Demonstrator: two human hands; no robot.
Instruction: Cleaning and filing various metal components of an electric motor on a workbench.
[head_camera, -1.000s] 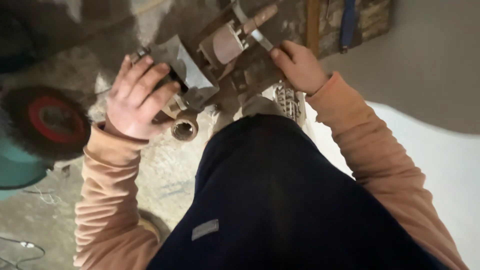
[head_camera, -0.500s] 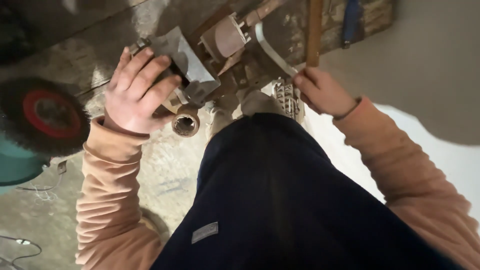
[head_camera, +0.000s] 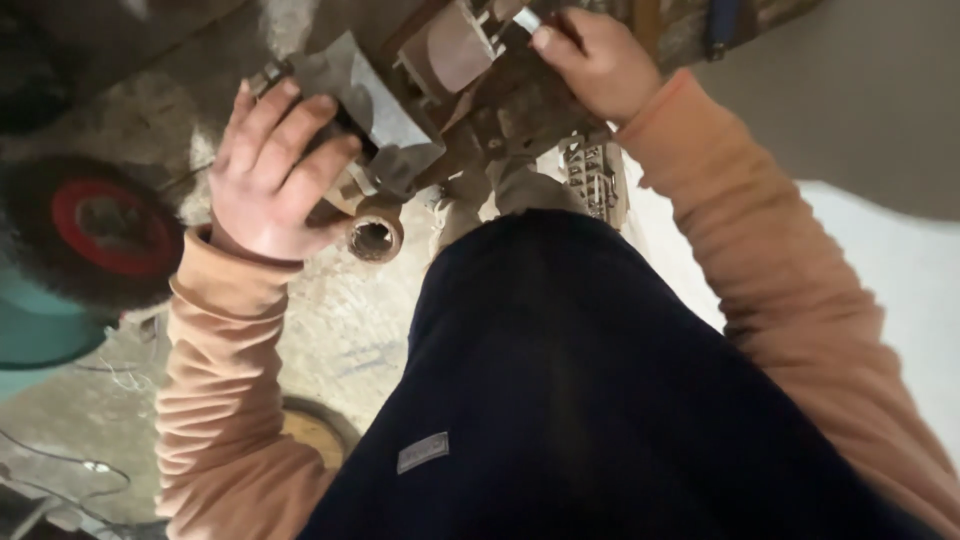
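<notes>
Floor (head_camera: 340, 330): bare, dusty concrete, scattered debris. Person stands over the work; dark trousers (head_camera: 600, 400) fill the lower centre of the view and hide the lower part of the machine, dusty shoe (head_camera: 590, 175) just under it.

Wheel (head_camera: 100, 225): black tyre, red hub, at left on the floor, well apart from the hands; a teal tub edge (head_camera: 30, 335) below it.

Machine (head_camera: 470, 110): rusty metal assembly at top centre, with a grey plate (head_camera: 375, 100), a brownish block (head_camera: 455, 50) and an open pipe end (head_camera: 373, 238) pointing toward the camera.

Left hand (head_camera: 275, 170): fingers spread and curled over the left end of the machine beside the plate, clamped on it, palm just above the pipe end.

Right hand (head_camera: 600, 60): closed round a small pale part at the machine's top right; what the part is, cannot tell (blurred, mostly covered).

Risks, as judgement:
- Plate edge looks thin and sharp; bare left fingers lie against it, so a slip could cut
- Rusty, dusty surfaces give poor grip; a sudden release under the right hand could drive knuckles into the frame
- Machine sits close over the shoe; if it tips or drops, the foot is under it
- Trousers block the view of the lower parts, so work there goes by feel
</notes>
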